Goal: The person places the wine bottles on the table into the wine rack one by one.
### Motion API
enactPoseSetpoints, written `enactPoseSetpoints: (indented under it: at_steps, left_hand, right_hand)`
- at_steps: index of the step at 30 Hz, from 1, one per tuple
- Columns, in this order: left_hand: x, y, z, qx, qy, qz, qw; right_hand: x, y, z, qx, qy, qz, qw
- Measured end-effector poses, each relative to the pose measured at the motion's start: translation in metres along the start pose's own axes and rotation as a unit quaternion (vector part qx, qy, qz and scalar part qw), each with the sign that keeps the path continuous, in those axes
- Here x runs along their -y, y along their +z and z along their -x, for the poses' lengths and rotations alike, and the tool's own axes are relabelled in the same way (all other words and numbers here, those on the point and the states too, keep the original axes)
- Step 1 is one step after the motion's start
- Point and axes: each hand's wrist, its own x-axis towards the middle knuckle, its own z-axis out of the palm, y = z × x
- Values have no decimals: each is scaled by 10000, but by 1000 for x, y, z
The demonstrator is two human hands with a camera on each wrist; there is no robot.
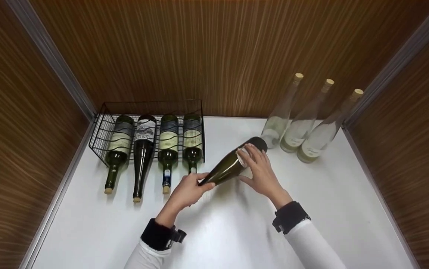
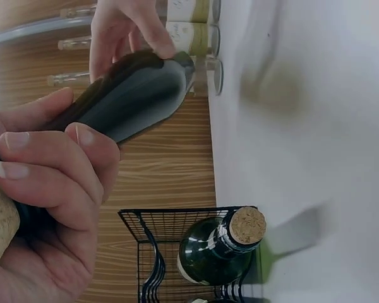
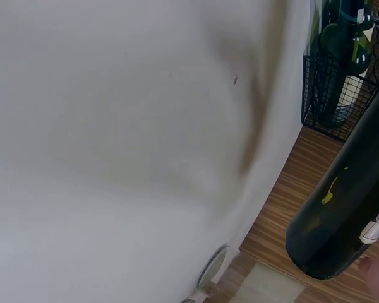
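Observation:
A dark green wine bottle (image 1: 226, 166) is held tilted above the white table, its base toward the back right. My left hand (image 1: 189, 189) grips it by the neck; in the left wrist view, the left fingers (image 2: 47, 167) curl round the neck and the cork (image 2: 0, 221) shows beside the palm. Near the base, my right hand (image 1: 261, 170) holds the bottle, fingers over the label and thumb on the near side. The right wrist view shows the bottle's dark body (image 3: 341, 208) with a yellow mark, while most of the right hand lies outside that frame.
Left of the hands, a black wire rack (image 1: 98, 144) holds several corked wine bottles (image 1: 167, 149) lying with necks toward me. Three clear corked bottles (image 1: 309, 140) stand at the back right, close to the held bottle's base. Wood-grain panels (image 1: 233, 56) enclose the white table (image 1: 229, 235).

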Motion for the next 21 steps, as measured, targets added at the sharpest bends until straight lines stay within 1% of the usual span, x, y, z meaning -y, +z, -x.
enactPoseSetpoints:
  at_steps: [4,6,9,13,21]
  left_hand:
    - [1,-2,1,-263,131,-92,9995]
    - [3,-3,1,-388,221,-163,9989]
    - [4,-4,1,-581,305,-339,9973]
    - [4,-6,2,-807,259,-430,9955]
    - [0,-14,6,-1187,164,-355,9922]
  right_hand:
    - [3,-1,1,-117,75,-340,9993]
    - [5,-2,2,-90,138,-467,9988]
    - [8,-2,3,79,345,-579,9977]
    - [12,-2,4,340,587,-665,9955]
    - [17,-1,3,793,833,-880,9895]
